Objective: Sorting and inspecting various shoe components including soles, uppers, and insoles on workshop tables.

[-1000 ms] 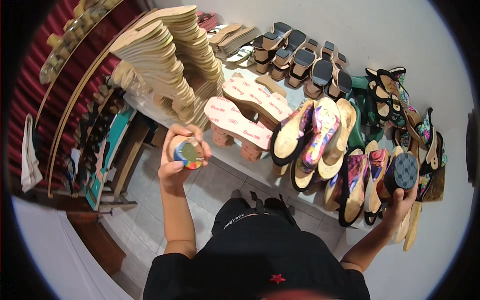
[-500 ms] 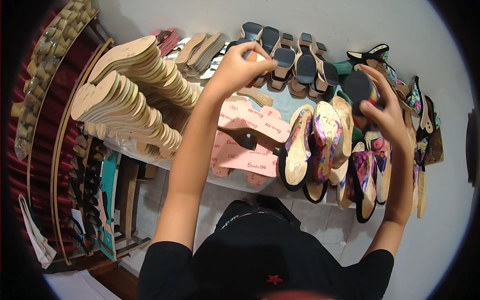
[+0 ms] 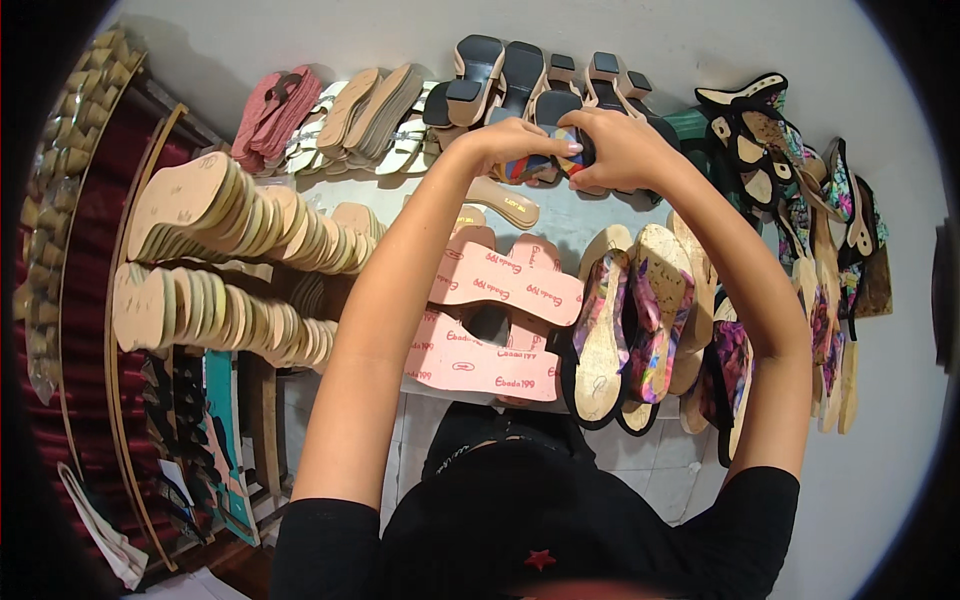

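Note:
Both my arms reach up to the top shelf. My left hand and my right hand meet there and together grip a shoe heel block with a black top and a multicoloured patterned side. They hold it against a row of black-topped wooden heels standing on that shelf. How the fingers of my right hand sit on the block is partly hidden.
Pink soles lie below my arms, with floral-lined soles beside them. Stacks of tan soles fill the left racks. Pink and beige soles sit top left. More patterned soles hang at right on the white wall.
My hands rose from waist height to the top shelf and came together. The coloured block went up with them, and the view tilted upward.

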The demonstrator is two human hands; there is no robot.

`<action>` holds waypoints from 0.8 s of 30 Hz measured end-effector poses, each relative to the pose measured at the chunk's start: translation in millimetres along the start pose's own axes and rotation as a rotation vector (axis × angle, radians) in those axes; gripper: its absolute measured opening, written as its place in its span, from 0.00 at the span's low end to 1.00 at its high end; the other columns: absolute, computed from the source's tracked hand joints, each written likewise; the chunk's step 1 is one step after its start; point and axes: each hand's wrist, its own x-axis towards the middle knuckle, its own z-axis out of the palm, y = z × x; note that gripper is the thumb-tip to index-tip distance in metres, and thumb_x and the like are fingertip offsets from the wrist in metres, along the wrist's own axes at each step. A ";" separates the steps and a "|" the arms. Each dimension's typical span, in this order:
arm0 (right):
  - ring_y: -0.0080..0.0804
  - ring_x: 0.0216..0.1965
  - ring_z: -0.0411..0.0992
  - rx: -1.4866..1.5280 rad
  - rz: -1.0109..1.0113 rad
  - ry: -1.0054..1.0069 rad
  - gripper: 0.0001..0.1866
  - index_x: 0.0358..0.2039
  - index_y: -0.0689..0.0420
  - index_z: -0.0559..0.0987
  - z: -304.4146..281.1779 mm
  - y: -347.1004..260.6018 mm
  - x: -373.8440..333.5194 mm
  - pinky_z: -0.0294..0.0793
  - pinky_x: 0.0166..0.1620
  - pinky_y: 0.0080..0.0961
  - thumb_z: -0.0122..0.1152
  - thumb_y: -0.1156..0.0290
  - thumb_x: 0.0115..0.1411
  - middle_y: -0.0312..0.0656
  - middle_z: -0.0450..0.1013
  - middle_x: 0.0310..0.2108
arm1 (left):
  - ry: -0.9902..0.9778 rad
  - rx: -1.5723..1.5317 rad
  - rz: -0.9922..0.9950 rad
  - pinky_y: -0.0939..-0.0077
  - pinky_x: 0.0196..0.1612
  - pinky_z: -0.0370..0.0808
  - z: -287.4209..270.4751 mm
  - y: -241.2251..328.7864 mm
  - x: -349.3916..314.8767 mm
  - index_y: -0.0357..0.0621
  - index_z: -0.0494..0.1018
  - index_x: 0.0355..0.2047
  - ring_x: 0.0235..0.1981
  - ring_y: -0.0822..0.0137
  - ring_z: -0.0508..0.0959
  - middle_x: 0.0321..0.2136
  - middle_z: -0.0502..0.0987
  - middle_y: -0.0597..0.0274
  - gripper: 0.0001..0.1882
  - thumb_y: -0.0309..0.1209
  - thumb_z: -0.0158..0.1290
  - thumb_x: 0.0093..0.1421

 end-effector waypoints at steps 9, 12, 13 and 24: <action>0.38 0.42 0.69 0.397 -0.019 -0.028 0.35 0.44 0.60 0.71 19.0 19.6 32.9 0.66 0.45 0.29 0.69 0.61 0.33 0.48 0.71 0.39 | -0.197 -0.839 0.056 0.75 0.26 0.75 -5.9 -51.0 17.5 0.44 0.68 0.41 0.26 0.67 0.76 0.31 0.74 0.59 0.20 0.43 0.54 0.53; 0.29 0.42 0.68 0.552 0.005 0.080 0.31 0.44 0.57 0.72 14.6 30.0 41.0 0.64 0.45 0.25 0.68 0.60 0.37 0.43 0.71 0.39 | -0.201 -1.026 0.069 0.72 0.26 0.75 -9.9 -50.6 21.9 0.41 0.68 0.38 0.27 0.64 0.77 0.28 0.74 0.57 0.21 0.44 0.54 0.52; 0.28 0.42 0.68 0.719 0.115 0.082 0.29 0.44 0.58 0.72 12.5 35.7 40.3 0.65 0.45 0.24 0.67 0.60 0.41 0.43 0.71 0.39 | -0.178 -1.116 0.131 0.72 0.26 0.76 -10.1 -50.1 22.9 0.40 0.69 0.37 0.27 0.64 0.77 0.27 0.75 0.56 0.22 0.45 0.54 0.52; 0.29 0.40 0.67 1.555 0.514 0.105 0.18 0.43 0.59 0.68 23.8 35.6 40.5 0.68 0.41 0.28 0.44 0.61 0.58 0.41 0.68 0.38 | -0.311 -1.500 0.369 0.63 0.37 0.75 14.8 -35.6 8.2 0.37 0.63 0.47 0.30 0.62 0.77 0.38 0.73 0.52 0.40 0.60 0.52 0.46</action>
